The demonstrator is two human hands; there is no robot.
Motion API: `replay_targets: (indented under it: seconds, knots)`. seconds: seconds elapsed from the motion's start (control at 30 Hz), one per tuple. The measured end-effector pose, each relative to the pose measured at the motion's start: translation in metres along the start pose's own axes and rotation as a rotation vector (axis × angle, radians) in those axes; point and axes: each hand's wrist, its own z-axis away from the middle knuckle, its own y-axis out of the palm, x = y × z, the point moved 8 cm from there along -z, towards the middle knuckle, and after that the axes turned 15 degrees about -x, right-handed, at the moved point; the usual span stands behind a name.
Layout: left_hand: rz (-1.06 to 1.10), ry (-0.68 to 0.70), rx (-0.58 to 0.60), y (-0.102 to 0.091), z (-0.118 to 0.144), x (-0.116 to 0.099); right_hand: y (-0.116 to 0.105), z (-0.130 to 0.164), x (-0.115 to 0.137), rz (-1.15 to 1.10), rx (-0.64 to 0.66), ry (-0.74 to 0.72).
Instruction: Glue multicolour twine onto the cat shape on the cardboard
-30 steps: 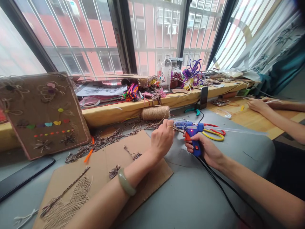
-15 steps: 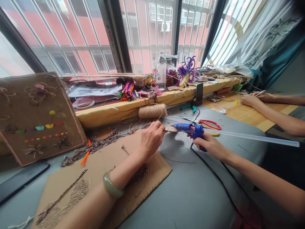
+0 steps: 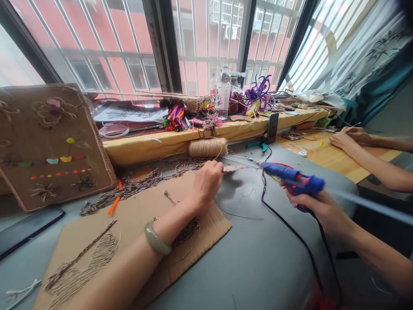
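Note:
Between the fingertips of my left hand [image 3: 208,183] is a small flat cardboard piece [image 3: 232,168], pinched and held out over the grey table. My right hand [image 3: 318,209] grips a blue hot glue gun [image 3: 292,175] by its handle. A long clear glue stick [image 3: 371,200] sticks out of the gun's back, and the nozzle points left, apart from the piece. Under my left forearm lies a cardboard sheet [image 3: 138,211] bearing glued rows of twine [image 3: 105,252] and braided brown cord [image 3: 87,247]. Part of the cord work is hidden behind my wrist.
A twine spool [image 3: 208,147] rests against the cluttered ledge [image 3: 145,150]. Teal-handled pliers [image 3: 258,145] lie near a black phone [image 3: 272,128]. The gun's black cable [image 3: 287,226] crosses the table. At left stands a decorated board [image 3: 58,146]. Another person's hands [image 3: 346,137] work at right.
My right hand has drawn the glue gun away from the cardboard piece, to the right and closer to me. My left hand keeps its pinch, nearly in place.

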Motion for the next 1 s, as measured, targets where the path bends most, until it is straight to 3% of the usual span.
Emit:
replay_targets:
  seconds: [0.13,0.4,0.5,0.6,0.7,0.8,0.87,1.0]
  knots:
    - [0.164,-0.003,0.152,0.008,0.014,-0.015,0.009,0.01,0.008,-0.251,0.049,0.129]
    - [0.534,-0.248,0.176,-0.017,0.031,-0.041,0.033,0.036,0.001,-0.285,0.09,0.183]
    - [0.568,-0.289,0.206,-0.038,0.038,-0.026,0.03,0.038,-0.006,-0.226,0.078,0.178]
    - [0.515,-0.337,0.229,-0.068,0.049,0.008,0.028,0.039,-0.01,-0.181,0.082,0.192]
    - [0.413,-0.34,0.33,-0.09,0.07,0.037,0.034,0.046,-0.009,-0.112,0.152,0.224]
    - [0.236,-0.157,0.446,-0.096,0.094,0.042,0.042,0.052,-0.003,0.036,0.146,0.225]
    - [0.17,-0.071,0.455,-0.093,0.104,0.041,0.048,0.056,0.001,0.125,0.117,0.225]
    - [0.168,-0.075,0.405,-0.085,0.108,0.044,0.06,0.065,0.001,0.162,0.154,0.223]
